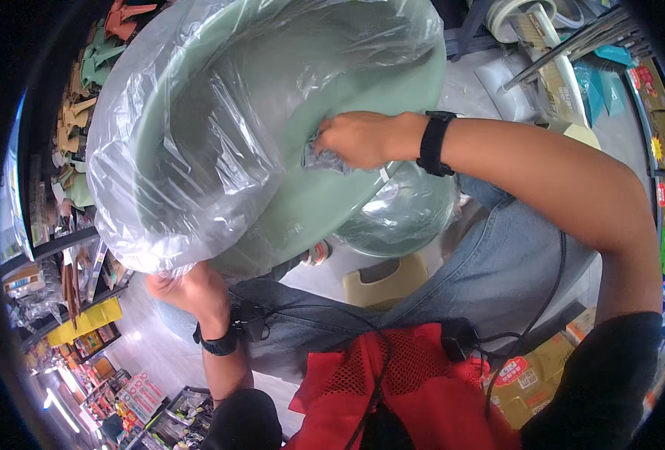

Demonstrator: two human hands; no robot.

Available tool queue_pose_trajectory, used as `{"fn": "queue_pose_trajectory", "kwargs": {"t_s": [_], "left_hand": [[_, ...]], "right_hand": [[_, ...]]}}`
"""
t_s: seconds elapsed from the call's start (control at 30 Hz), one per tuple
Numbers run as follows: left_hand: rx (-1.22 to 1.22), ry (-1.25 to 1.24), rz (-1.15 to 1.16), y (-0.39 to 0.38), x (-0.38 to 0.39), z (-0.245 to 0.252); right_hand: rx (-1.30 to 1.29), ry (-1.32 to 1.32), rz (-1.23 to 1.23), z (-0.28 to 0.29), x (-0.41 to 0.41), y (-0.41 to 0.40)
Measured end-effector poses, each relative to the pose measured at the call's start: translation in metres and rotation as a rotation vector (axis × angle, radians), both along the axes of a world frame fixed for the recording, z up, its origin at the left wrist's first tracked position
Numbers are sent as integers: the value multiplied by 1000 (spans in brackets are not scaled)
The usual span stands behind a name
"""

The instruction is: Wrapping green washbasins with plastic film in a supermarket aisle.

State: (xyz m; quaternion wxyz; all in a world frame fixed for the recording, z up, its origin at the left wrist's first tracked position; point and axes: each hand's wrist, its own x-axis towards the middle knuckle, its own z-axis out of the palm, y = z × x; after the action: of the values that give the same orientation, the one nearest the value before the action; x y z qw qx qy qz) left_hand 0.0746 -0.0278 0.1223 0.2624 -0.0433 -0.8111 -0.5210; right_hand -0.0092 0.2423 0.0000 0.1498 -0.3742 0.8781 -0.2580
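A large green plastic basin (321, 208) lies tilted before me, partly covered by a clear plastic bag (197, 169). My left hand (189, 292) grips the bagged rim at the lower left; its fingertips are hidden behind the plastic. A crumpled grey cloth (326, 158) is in my right hand (360, 139), pressed against the bare green surface of the basin. Under the basin's right edge sits a smaller green basin (400, 216), wrapped in clear plastic.
Between my knees stands a cream plastic stool (386, 281). Shelves of goods (73, 247) line the left side. A dustpan (507, 84) and metal poles (568, 48) are at the upper right, and cardboard boxes (535, 377) lie at the lower right.
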Motion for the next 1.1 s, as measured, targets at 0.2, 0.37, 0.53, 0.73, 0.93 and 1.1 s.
{"fn": "queue_pose_trajectory", "kwargs": {"t_s": [0.2,0.37,0.53,0.73,0.93,1.1], "left_hand": [[14,14,12,-7,0,-2],[-76,-119,95,5,-5,15],[-19,-94,99,-7,-9,14],[-13,-4,168,-20,-17,22],[79,-47,238,-29,-17,30],[140,-76,203,-22,-24,24]], "right_hand": [[2,-236,96,17,19,-17],[253,-313,147,39,11,-9],[672,48,122,67,8,10],[854,708,-485,80,-27,60],[553,770,-551,110,-35,120],[194,932,-666,144,-25,114]]}}
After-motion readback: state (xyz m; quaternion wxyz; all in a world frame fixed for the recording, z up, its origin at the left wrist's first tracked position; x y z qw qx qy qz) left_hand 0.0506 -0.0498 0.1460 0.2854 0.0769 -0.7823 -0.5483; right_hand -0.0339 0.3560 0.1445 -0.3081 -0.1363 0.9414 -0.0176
